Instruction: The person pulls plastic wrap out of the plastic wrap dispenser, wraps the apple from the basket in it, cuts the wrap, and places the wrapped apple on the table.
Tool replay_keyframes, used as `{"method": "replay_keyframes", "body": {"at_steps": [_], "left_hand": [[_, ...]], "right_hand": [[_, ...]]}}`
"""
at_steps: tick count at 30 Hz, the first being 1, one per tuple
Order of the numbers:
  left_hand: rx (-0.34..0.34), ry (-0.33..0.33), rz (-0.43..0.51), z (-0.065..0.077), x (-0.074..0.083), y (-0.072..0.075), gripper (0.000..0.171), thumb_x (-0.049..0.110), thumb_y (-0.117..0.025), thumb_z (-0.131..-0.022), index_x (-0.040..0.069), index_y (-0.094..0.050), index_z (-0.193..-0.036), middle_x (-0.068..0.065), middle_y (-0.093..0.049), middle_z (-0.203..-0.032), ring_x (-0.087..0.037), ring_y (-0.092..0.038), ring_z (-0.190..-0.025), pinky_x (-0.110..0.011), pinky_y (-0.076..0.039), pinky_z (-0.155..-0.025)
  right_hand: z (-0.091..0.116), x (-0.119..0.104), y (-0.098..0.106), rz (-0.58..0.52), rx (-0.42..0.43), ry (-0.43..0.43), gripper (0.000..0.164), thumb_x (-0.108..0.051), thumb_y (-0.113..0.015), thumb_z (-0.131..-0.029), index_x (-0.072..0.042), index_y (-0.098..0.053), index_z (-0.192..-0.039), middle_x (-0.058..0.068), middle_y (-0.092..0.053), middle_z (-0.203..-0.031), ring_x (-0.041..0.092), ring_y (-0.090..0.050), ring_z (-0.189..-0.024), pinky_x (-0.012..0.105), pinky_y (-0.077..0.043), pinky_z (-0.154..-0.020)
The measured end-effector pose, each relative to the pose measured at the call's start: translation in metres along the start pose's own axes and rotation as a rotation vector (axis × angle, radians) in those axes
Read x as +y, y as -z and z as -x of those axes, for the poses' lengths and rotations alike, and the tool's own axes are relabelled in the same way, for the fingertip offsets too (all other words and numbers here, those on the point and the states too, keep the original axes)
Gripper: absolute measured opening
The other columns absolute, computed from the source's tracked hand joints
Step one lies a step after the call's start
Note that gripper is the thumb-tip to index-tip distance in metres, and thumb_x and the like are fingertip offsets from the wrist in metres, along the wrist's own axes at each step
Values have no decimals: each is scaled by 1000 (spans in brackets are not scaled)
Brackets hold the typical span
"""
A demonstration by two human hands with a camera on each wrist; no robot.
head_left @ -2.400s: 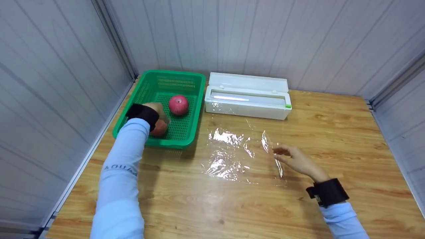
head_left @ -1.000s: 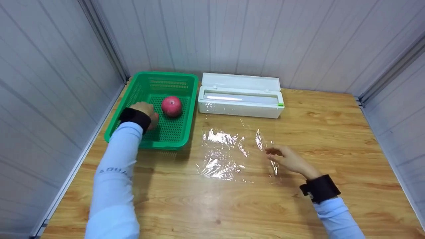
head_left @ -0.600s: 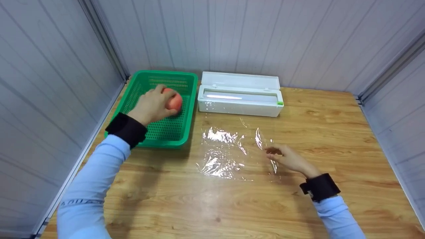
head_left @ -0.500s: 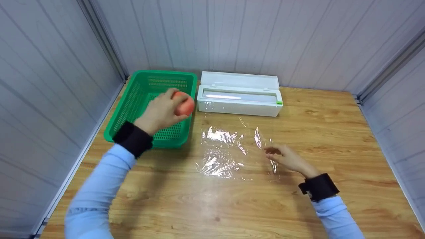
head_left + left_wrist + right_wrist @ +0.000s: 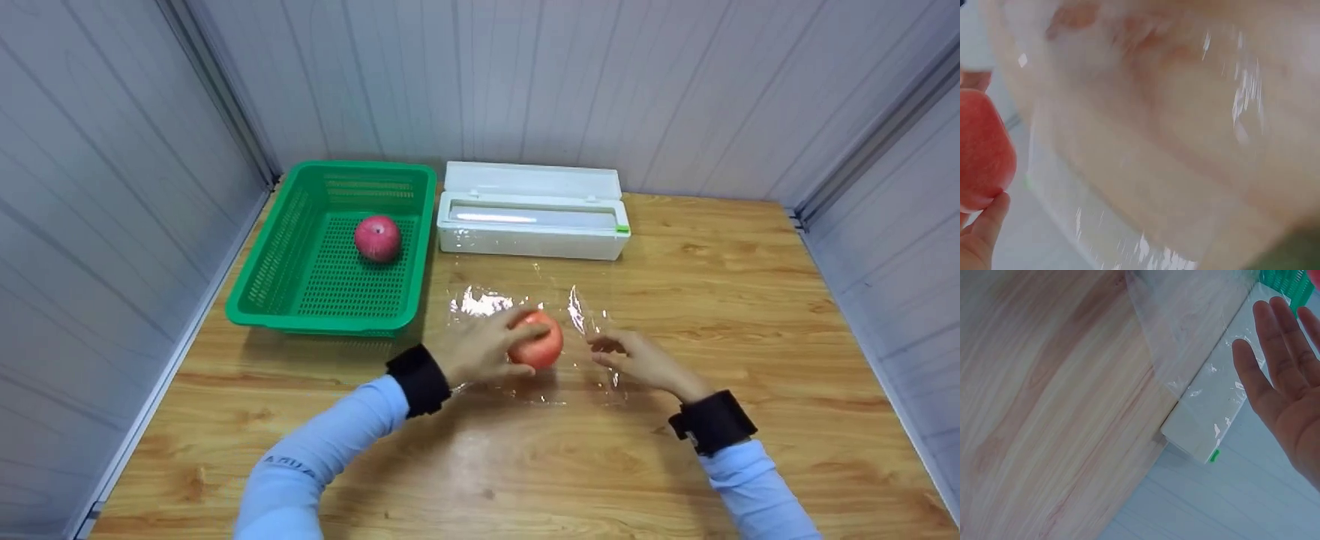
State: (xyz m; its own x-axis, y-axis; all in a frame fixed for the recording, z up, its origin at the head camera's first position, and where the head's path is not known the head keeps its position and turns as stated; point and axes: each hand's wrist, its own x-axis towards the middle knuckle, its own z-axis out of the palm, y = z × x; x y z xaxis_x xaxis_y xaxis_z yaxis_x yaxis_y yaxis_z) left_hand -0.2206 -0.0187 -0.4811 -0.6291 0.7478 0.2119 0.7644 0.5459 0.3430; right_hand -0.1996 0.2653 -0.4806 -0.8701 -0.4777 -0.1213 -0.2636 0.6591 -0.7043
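Observation:
My left hand (image 5: 476, 349) grips a red apple (image 5: 546, 346) over the middle of a sheet of clear cling film (image 5: 480, 301). In the left wrist view the apple (image 5: 982, 149) shows at the left edge, with a thumb or finger against its lower side. At the film's right edge is my right hand (image 5: 645, 364), its fingers pointing left; the right wrist view shows the hand (image 5: 1292, 377) with palm visible and fingers extended. The film runs back to a white wrap dispenser (image 5: 532, 241) whose lid is raised.
Left of the film stands a green perforated basket (image 5: 426, 255) holding another apple (image 5: 377, 238). The dispenser, with a green tab (image 5: 622, 229) at its right end, sits before the back panel wall (image 5: 540, 90). Side walls flank the wooden table (image 5: 720, 270).
My left hand gripped one of the two apples in the basket, lifted it out and carried it right over the film. The right hand has stayed at the film's right edge.

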Motion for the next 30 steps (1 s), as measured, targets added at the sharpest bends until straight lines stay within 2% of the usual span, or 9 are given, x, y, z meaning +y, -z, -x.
{"method": "replay_keyframes", "body": {"at_steps": [3,5,10,15,20,25,30], "left_hand": [[-3,-25,10,-2,0,-17,67,44,-67,-78,29,-41,-138,-8,-30,-146,-30,-47,-120,-45,-45,-94],[4,-43,53,-3,-1,-24,67,40,-69,-77,24,-43,-136,-10,-30,-145,-31,-43,-124,-45,-42,-97],[7,-27,87,-6,-2,-34,71,36,-72,-74,21,-42,-137,-12,-31,-144,-31,-39,-127,-47,-40,-99],[-19,-23,87,-7,-3,-43,76,36,-73,-73,20,-39,-139,-13,-30,-143,-31,-39,-126,-46,-40,-99],[-56,4,102,-2,-4,-46,77,38,-73,-72,21,-37,-139,-13,-31,-141,-31,-41,-123,-46,-42,-97],[-64,21,111,0,-5,-47,76,38,-72,-74,25,-34,-139,-12,-30,-142,-32,-44,-120,-46,-43,-95],[-69,38,141,0,-6,-48,78,37,-72,-74,27,-32,-140,-11,-29,-143,-30,-43,-122,-44,-43,-96]], "right_hand": [[-1,0,-2,-1,8,15,34,-15,-56,-89,2,-55,-118,20,-62,-108,31,-59,-99,50,-45,-90],[-2,1,-4,-1,5,34,33,-13,-56,-89,4,-55,-118,21,-63,-107,31,-60,-98,50,-45,-90],[-3,0,-6,4,6,59,32,-10,-57,-88,5,-56,-117,22,-63,-106,32,-61,-97,49,-46,-89],[-5,1,-9,3,1,71,32,-8,-57,-87,5,-56,-117,22,-64,-104,31,-61,-95,47,-49,-87],[-3,0,-10,5,-12,55,33,-13,-57,-89,3,-56,-118,19,-63,-106,29,-60,-97,45,-49,-87],[-1,0,-12,-2,-20,31,35,-16,-57,-89,1,-55,-119,18,-63,-108,29,-60,-99,44,-49,-87],[-1,-2,-13,-14,-35,21,34,-14,-57,-89,1,-55,-119,19,-62,-110,29,-59,-100,44,-49,-88]]}}
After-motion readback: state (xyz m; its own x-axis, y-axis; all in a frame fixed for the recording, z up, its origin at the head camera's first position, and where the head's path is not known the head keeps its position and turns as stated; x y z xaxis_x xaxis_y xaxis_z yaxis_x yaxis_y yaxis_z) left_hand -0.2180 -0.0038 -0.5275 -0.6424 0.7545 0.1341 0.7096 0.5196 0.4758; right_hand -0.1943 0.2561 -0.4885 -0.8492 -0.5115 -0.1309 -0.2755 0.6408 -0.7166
